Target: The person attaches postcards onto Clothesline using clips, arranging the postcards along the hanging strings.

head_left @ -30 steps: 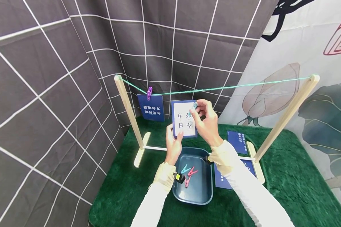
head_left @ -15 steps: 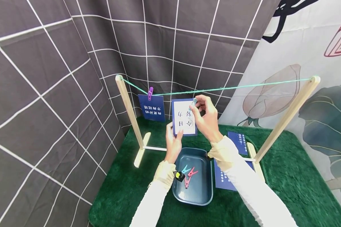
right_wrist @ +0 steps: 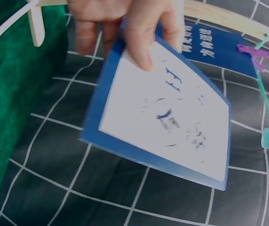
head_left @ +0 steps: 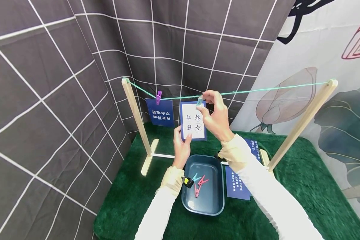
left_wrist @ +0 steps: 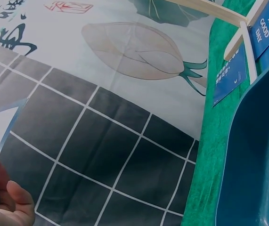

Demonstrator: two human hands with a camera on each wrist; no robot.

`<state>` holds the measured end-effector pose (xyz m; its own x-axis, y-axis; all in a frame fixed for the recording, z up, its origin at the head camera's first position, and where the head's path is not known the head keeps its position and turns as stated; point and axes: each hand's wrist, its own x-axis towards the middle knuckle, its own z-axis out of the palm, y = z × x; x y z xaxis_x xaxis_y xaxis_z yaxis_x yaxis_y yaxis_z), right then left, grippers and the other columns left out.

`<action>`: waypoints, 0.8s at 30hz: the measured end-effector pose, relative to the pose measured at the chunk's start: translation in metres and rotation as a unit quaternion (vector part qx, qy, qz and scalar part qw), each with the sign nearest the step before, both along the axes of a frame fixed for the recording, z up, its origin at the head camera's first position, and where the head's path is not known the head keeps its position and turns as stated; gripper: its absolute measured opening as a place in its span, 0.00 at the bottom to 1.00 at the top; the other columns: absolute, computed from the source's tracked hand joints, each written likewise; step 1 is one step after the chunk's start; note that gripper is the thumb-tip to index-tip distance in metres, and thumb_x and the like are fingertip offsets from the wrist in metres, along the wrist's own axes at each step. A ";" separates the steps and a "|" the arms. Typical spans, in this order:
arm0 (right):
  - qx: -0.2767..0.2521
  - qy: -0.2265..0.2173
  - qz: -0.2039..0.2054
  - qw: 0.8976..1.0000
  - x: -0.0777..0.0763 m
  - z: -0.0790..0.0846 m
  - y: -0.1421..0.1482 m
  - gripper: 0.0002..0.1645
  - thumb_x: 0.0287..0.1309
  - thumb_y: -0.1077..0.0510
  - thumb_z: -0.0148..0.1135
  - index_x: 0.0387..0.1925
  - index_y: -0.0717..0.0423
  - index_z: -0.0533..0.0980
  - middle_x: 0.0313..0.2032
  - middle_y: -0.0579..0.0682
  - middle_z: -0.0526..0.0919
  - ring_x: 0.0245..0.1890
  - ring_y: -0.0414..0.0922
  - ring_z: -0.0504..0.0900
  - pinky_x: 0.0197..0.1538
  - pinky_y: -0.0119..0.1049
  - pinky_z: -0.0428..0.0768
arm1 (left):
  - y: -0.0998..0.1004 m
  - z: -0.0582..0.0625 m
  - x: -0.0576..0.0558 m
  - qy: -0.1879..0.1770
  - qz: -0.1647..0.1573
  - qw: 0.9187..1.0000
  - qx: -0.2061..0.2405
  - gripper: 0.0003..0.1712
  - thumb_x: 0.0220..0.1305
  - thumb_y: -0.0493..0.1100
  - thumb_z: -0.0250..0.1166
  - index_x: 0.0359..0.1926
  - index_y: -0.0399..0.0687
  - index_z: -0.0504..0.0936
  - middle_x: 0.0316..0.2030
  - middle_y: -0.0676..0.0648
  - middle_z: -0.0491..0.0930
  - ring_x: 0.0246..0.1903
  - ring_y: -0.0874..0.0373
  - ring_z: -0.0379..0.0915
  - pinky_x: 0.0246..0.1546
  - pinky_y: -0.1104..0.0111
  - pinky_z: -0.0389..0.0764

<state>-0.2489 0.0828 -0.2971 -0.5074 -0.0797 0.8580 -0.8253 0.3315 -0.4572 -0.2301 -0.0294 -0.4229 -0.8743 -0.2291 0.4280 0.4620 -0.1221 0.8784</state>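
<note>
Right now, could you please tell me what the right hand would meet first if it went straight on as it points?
Probably the green string, met through the teal clothespin that the right hand pinches; clothespin and string overlap in the right wrist view, though depth is unclear.

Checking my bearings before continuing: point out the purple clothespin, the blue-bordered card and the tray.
Purple clothespin (head_left: 158,97): head view, middle of its body.
Blue-bordered card (head_left: 193,121): head view, middle of its printed face.
Tray (head_left: 212,197): head view, bare part of its floor.
</note>
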 end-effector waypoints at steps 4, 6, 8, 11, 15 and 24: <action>-0.009 0.018 0.018 1.000 -0.004 0.008 0.000 0.22 0.42 0.77 0.63 0.43 0.72 0.67 0.36 0.63 0.79 0.38 0.54 0.76 0.45 0.39 0.71 | 0.000 0.001 0.000 0.001 -0.003 1.000 0.006 0.20 0.60 0.23 0.51 0.54 0.26 0.60 0.51 0.29 0.72 0.50 0.43 0.71 0.48 0.64 0.73; -0.012 0.030 0.028 0.999 -0.006 0.011 0.001 0.23 0.42 0.78 0.63 0.43 0.72 0.67 0.35 0.64 0.79 0.35 0.55 0.75 0.42 0.38 0.70 | 0.000 0.001 0.000 0.000 -0.003 1.000 0.009 0.20 0.60 0.23 0.51 0.54 0.27 0.61 0.51 0.30 0.72 0.50 0.43 0.71 0.48 0.65 0.73; -0.015 0.037 0.036 0.999 -0.008 0.014 0.002 0.23 0.42 0.78 0.62 0.42 0.73 0.66 0.34 0.65 0.80 0.33 0.57 0.74 0.39 0.39 0.68 | 0.000 0.000 0.000 -0.001 -0.001 1.000 0.011 0.20 0.61 0.24 0.51 0.54 0.27 0.61 0.51 0.30 0.72 0.50 0.43 0.71 0.48 0.66 0.73; -0.018 0.031 0.039 0.999 -0.010 0.017 0.002 0.22 0.42 0.78 0.62 0.42 0.73 0.66 0.33 0.65 0.81 0.32 0.57 0.74 0.37 0.38 0.66 | 0.001 -0.001 -0.001 0.004 -0.003 1.000 0.017 0.20 0.61 0.24 0.52 0.54 0.26 0.62 0.51 0.30 0.72 0.50 0.43 0.71 0.48 0.67 0.73; -0.027 0.015 0.039 0.999 -0.014 0.022 0.001 0.22 0.42 0.78 0.62 0.42 0.72 0.67 0.33 0.64 0.81 0.32 0.53 0.75 0.40 0.37 0.68 | 0.002 -0.002 -0.003 0.014 -0.001 1.000 0.020 0.20 0.61 0.24 0.52 0.54 0.25 0.61 0.51 0.29 0.72 0.49 0.43 0.71 0.47 0.68 0.73; -0.012 0.004 0.031 0.999 -0.018 0.029 -0.003 0.24 0.43 0.78 0.59 0.47 0.69 0.69 0.32 0.61 0.82 0.32 0.48 0.74 0.42 0.34 0.70 | 0.002 -0.001 -0.006 0.000 0.004 1.000 0.018 0.20 0.61 0.26 0.53 0.54 0.29 0.63 0.52 0.32 0.73 0.49 0.47 0.73 0.49 0.64 0.73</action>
<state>-0.2670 0.0803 -0.2676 -0.4944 -0.0910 0.8645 -0.8481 0.2687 -0.4567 -0.2361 -0.0278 -0.4240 -0.8726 -0.2505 0.4193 0.4630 -0.1505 0.8735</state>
